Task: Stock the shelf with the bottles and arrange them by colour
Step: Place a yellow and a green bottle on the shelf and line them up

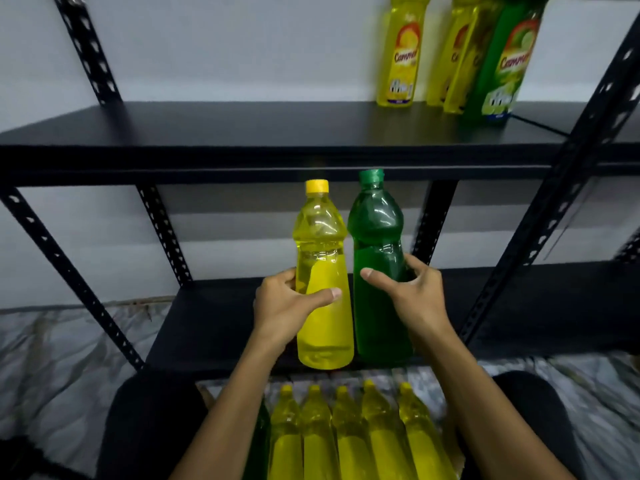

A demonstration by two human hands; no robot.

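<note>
Head view shows a yellow bottle (323,278) and a green bottle (379,268) upright, touching, at the lower shelf's (214,323) front edge, left hand (289,308) fingers curled round the yellow, right hand (410,292) gripping the green, above a row of yellow bottles (349,431).

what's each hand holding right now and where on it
The left hand grips the yellow bottle around its labelled middle; the right hand grips the green bottle around its middle too.
</note>
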